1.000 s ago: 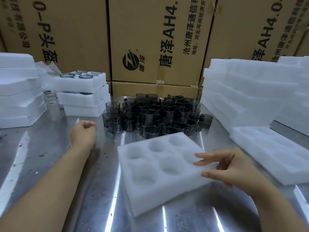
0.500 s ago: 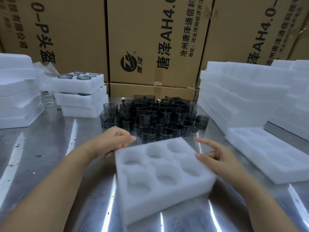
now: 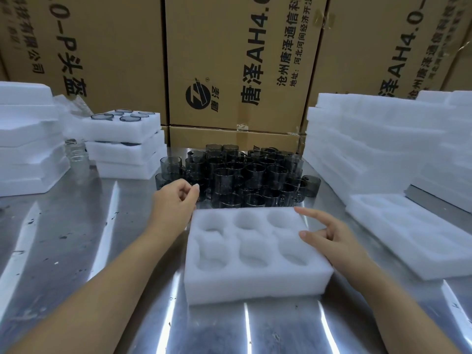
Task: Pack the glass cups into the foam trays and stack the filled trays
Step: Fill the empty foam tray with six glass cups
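brown cardboard cartons with black printed lettering wall off the back of a shiny steel tabletop. on the steel, nearest the person, lies a white foam tray with six round pockets, all six pockets bare. just behind its far edge stands a crowded cluster of dark smoky glass cups, upright and packed close together, with one cup a little apart at the right end.

the left hand sits at the tray's far left corner, just in front of the nearest cups. its fingers are loosely bent, thumb tip close to the forefinger, and nothing shows between them. whether its heel touches the foam cannot be told. the right hand hovers at the tray's right edge with fingers spread and relaxed, the forefinger stretched over the far right corner and the thumb tip at the top rim; it grips nothing.

behind and to the left of the tray is a stack of three filled white foam trays, glass rims showing in the top one. further left rises a taller pile of white foam slabs, with some clear glass pieces between the two piles. to the right of the tray a single flat empty foam tray lies on the steel, and behind it stands a high stack of empty white foam trays.
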